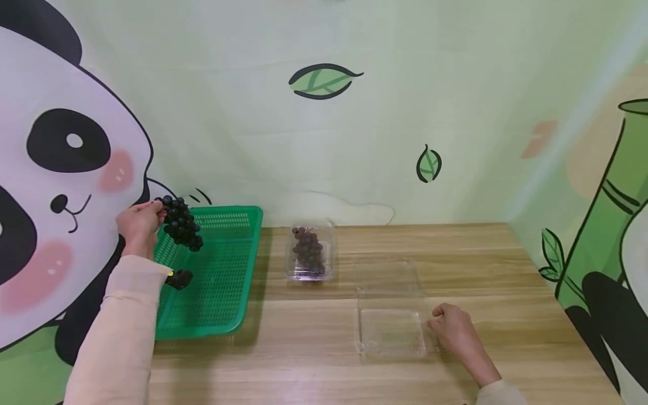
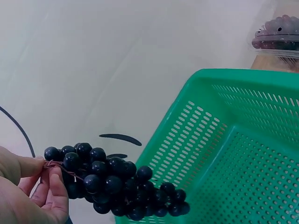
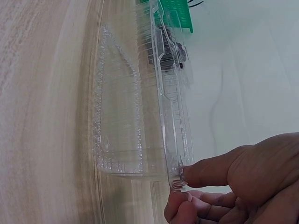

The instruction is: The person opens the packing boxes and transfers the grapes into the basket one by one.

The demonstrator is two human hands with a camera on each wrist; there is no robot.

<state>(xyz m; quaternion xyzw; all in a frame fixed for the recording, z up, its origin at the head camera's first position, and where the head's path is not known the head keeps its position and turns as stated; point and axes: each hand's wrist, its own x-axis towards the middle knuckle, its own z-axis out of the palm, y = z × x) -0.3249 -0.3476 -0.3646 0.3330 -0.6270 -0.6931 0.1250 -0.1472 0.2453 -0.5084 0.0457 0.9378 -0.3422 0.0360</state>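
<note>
By its stem, my left hand [image 1: 139,224] pinches a bunch of dark grapes [image 1: 180,222], held up over the left part of a green plastic basket [image 1: 248,270]. In the left wrist view the grapes [image 2: 114,179] hang out sideways from thumb and fingers [image 2: 57,191]. On the table, an open clear plastic clamshell box [image 1: 392,332] lies with its lid folded back. My right hand [image 1: 458,334] pinches the box's right edge between thumb and fingers, as the right wrist view shows at the rim of the clear box [image 3: 172,140].
A second clear box [image 1: 329,261] stands by the back wall, with a bunch of dark red grapes [image 1: 309,251] inside. A small dark object [image 1: 180,279] shows in the basket beside my left sleeve. A printed wall sheet [image 1: 354,169] rises behind the wooden table [image 1: 304,349].
</note>
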